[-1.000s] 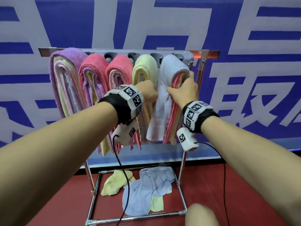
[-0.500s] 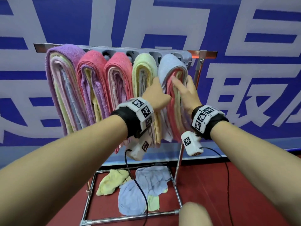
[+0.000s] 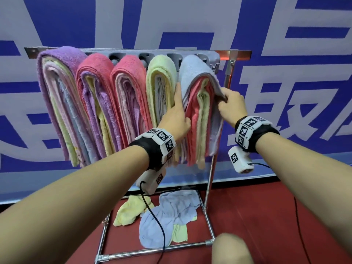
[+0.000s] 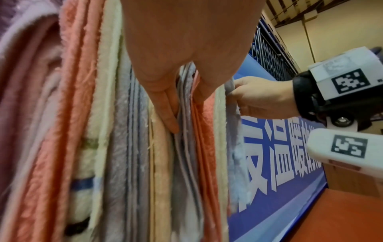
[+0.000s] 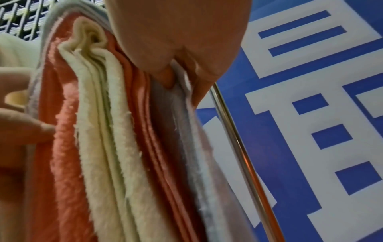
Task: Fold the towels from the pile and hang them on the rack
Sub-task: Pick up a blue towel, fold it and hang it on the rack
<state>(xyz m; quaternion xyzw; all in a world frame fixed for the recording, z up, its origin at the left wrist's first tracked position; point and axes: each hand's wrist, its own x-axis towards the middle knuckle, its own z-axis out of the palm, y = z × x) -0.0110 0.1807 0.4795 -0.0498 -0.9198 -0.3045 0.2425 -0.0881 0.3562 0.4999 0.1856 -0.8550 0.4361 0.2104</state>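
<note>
Five bundles of folded towels hang side by side on the metal rack [image 3: 227,77]. The rightmost bundle has a light blue towel [image 3: 194,69] draped over pink and yellow ones. My left hand [image 3: 181,107] is slid in at that bundle's left side, fingers straight along the blue towel [image 4: 184,147] and thumb on the front, holding its left flap between them. My right hand [image 3: 224,100] pinches the blue towel's right edge [image 5: 186,131] between thumb and fingers [image 5: 163,72]. The left hand's fingers [image 5: 24,127] show at the left edge of the right wrist view.
Crumpled blue and yellow towels [image 3: 171,212] lie on the red floor inside the rack's base frame [image 3: 152,250]. A blue and white banner wall stands right behind the rack. My knee [image 3: 230,248] shows at the bottom. Wrist-camera cables hang below both arms.
My right hand has gone from lying flat on the bundle's front to pinching the blue towel's right edge. My left hand has slid up along the bundle's left side.
</note>
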